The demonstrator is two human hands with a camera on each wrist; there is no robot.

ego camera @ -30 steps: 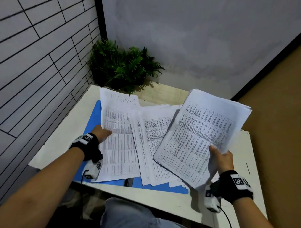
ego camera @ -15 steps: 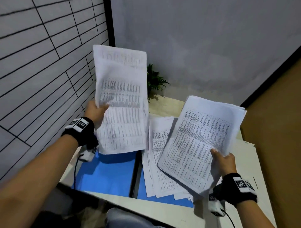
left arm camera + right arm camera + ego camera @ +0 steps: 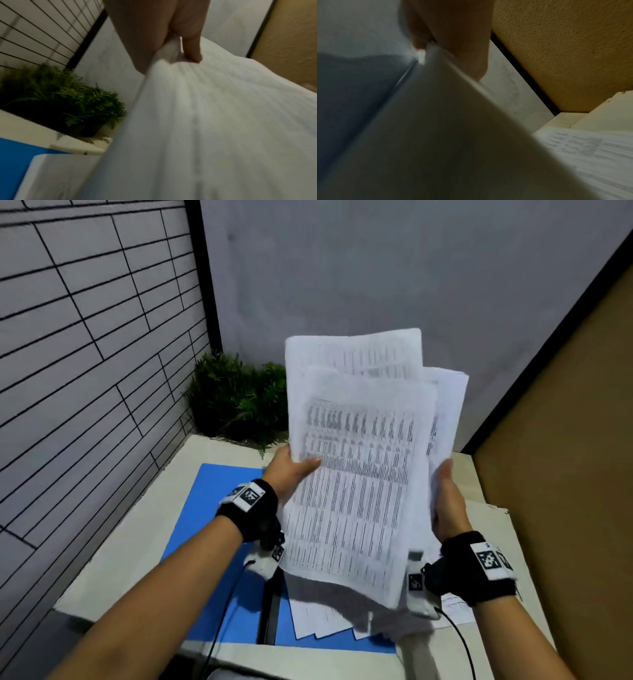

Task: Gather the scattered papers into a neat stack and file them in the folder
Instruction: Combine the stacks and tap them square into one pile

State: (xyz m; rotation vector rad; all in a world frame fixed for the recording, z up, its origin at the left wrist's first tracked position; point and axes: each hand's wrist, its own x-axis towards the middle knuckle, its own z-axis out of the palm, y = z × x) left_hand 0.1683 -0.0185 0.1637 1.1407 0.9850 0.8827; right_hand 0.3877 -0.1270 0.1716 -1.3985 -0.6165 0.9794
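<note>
Both hands hold printed papers (image 3: pixel 356 474) upright above the table. My left hand (image 3: pixel 291 470) pinches the left edge of the front sheet, thumb on its face. My right hand (image 3: pixel 445 501) grips the right edge of the bundle, whose sheets fan out unevenly at the top. The left wrist view shows my thumb pressed on the held sheet (image 3: pixel 214 121); in the right wrist view the bundle's edge (image 3: pixel 445 121) runs out from my fingers. The open blue folder (image 3: pixel 212 508) lies flat below, with more printed sheets (image 3: pixel 325 621) on its right half.
A green potted plant (image 3: pixel 236 402) stands in the table's far left corner. A tiled wall runs along the left and a brown panel (image 3: pixel 565 440) on the right. The white table's (image 3: pixel 137 529) front edge is close to my body. More paper (image 3: pixel 590 148) lies at the right.
My left hand lifted a sheet off the folder's left half and carried it right onto the front of the bundle. My right hand tipped its bundle upright and inward.
</note>
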